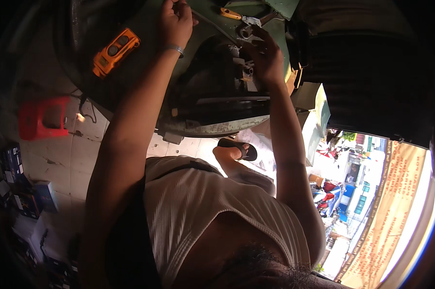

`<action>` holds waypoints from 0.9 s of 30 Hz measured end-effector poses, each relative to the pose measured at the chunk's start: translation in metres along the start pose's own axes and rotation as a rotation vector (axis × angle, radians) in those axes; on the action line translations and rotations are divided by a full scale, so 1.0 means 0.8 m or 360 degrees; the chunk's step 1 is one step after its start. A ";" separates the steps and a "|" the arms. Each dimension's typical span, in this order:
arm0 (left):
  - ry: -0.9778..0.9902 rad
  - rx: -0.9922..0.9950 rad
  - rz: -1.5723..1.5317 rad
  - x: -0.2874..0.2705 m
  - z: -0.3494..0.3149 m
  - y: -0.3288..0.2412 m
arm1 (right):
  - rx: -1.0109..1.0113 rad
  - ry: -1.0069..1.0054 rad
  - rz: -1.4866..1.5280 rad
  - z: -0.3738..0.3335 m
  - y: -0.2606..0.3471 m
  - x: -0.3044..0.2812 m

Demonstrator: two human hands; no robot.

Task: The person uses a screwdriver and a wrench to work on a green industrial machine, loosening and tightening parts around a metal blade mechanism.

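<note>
At the top of the view my left hand [176,21] is closed, its fingers pinched on one end of a thin grey rod [215,26]. The rod slants down toward my right hand [268,55]. That hand is in shadow, its curved fingers apart near the rod's far end; whether they touch it is unclear. Beside them are a grey metal ring-shaped part [245,32] and small metal fittings [247,72] on a dark panel [203,79]. A scraper with an orange handle [231,14] lies just beyond.
An orange control box with two round dark buttons [116,48] rests on the green worktop [152,29]. A red plastic stool [44,117] and several boxes [27,192] stand on the tiled floor at left. A sandalled foot [236,150] shows below the worktop's edge.
</note>
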State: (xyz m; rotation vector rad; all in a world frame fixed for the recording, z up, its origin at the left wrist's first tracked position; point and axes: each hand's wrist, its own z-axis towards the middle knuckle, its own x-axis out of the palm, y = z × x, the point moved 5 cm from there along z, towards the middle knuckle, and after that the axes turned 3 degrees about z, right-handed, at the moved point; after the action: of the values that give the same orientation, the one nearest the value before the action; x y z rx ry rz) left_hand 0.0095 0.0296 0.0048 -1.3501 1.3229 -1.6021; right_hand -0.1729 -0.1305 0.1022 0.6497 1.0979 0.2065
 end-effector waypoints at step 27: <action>-0.0136 0.0719 0.0044 0.008 0.020 0.017 | 0.0565 0.0354 -0.0904 -0.053 -0.051 0.034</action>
State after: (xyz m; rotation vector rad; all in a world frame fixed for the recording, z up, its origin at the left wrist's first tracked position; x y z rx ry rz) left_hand 0.0215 0.0155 -0.0074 -1.1006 0.8557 -1.6768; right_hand -0.2039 -0.1342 0.0450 0.6092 1.5066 -0.4233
